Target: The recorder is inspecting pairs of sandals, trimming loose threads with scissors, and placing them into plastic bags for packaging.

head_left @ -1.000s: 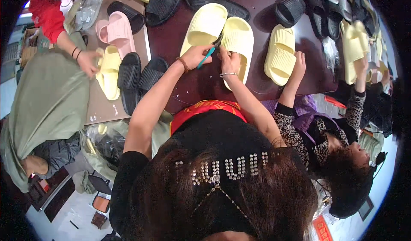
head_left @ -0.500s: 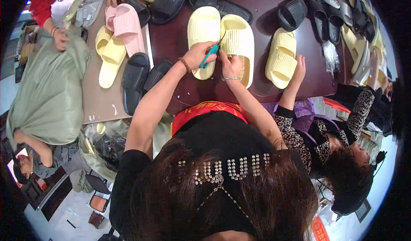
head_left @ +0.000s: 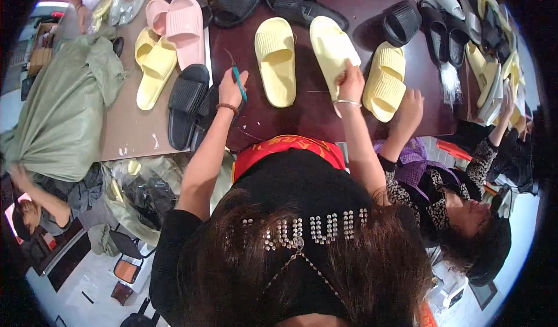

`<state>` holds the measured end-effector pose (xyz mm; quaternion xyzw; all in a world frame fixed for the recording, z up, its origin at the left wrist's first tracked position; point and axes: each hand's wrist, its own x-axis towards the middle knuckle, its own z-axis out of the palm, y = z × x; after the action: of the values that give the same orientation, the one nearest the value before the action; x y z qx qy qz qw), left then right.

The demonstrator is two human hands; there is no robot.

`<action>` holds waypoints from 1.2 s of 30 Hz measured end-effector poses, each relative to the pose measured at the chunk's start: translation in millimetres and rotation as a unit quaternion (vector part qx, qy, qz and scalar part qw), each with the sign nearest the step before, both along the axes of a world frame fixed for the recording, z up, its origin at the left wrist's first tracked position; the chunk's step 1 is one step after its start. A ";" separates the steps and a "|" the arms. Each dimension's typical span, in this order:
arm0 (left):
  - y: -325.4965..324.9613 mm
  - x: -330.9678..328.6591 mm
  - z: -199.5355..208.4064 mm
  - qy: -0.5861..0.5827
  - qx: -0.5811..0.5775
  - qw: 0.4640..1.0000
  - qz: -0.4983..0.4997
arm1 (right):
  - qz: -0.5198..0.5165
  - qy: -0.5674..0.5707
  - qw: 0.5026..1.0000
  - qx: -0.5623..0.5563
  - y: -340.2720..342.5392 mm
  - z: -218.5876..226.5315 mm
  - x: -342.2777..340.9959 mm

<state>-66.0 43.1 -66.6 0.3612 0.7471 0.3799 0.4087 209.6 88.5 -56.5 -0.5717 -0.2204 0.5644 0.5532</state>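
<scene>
My left hand (head_left: 234, 90) is closed round a pair of teal-handled scissors (head_left: 240, 83), their thin dark blades pointing up and away from me. It hovers over the table beside a black slipper. A pale yellow slide slipper (head_left: 279, 65) rests on the table in front of me, its opening toward me and its ribbed strap at the far end. To its right, my right hand (head_left: 350, 86) grips a second pale yellow slipper (head_left: 330, 47), which is tilted. My fingertips are partly hidden against it.
The dark red table (head_left: 308, 115) holds another pair of yellow slippers (head_left: 386, 83) at a neighbour's hand (head_left: 411, 109). Black slippers (head_left: 189, 106) and pink slippers (head_left: 185, 31) lie on the left. More black slippers (head_left: 302, 7) line the far side. A large green sack (head_left: 64, 112) stands left.
My hands have moved apart. My left hand has drawn left with the scissors, away from the slippers. The right slipper has been tilted over in my right hand.
</scene>
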 end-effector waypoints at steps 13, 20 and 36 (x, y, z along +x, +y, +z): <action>69.2 13.1 2.0 0.347 -0.040 0.917 -0.194 | -0.072 0.395 0.916 -0.007 19.9 28.0 16.8; 97.4 81.7 2.9 0.536 0.189 0.719 -0.400 | -0.072 0.405 0.911 -0.039 1.6 39.1 12.0; 9.6 14.9 57.3 -0.130 -0.055 0.857 -0.495 | -0.071 0.411 0.909 -0.018 5.5 26.6 27.0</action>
<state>-51.1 52.7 -9.3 0.6076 0.4297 0.1294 0.6554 236.6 94.0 -29.9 -0.3134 0.0777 0.7128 0.6226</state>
